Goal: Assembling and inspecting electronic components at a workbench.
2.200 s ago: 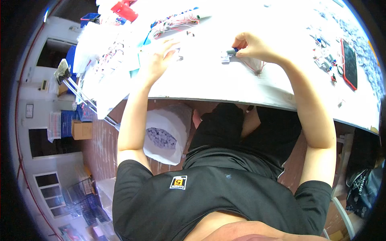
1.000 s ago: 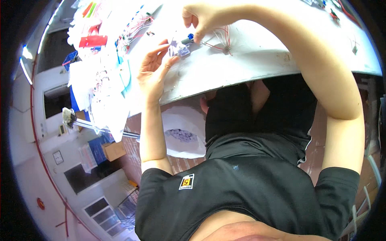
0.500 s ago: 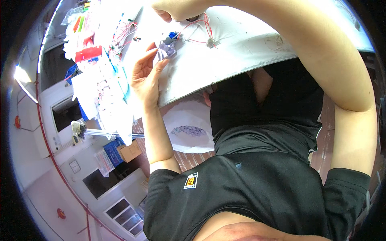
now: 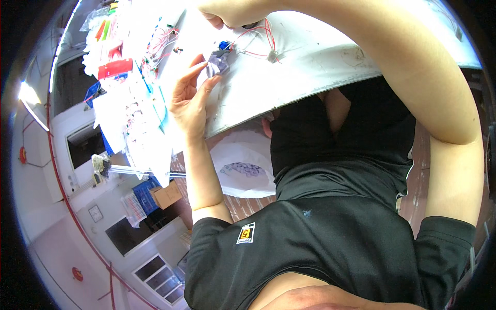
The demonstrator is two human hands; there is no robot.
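Between the thumb and fingers of my left hand (image 4: 192, 101) is a small lavender-grey moulded part (image 4: 218, 63), held just over the white table (image 4: 305, 67). A small blue component (image 4: 224, 45) sits against the part's far end. Red and white wires (image 4: 268, 33) loop from there to a small square grey piece (image 4: 273, 56) on the table. My right hand (image 4: 232, 11) is at the top edge with its fingers curled; what they grip is hidden. Beside it a dark round object (image 4: 251, 25) shows partly under the hand.
Left on the table lie more wired parts (image 4: 163, 44), a red packet (image 4: 114, 68) and plastic bags. A white sheet with small parts (image 4: 132, 116) is nearer. Below the table edge stands a white-lined bin (image 4: 243, 155). A cardboard box (image 4: 165, 195) is further left.
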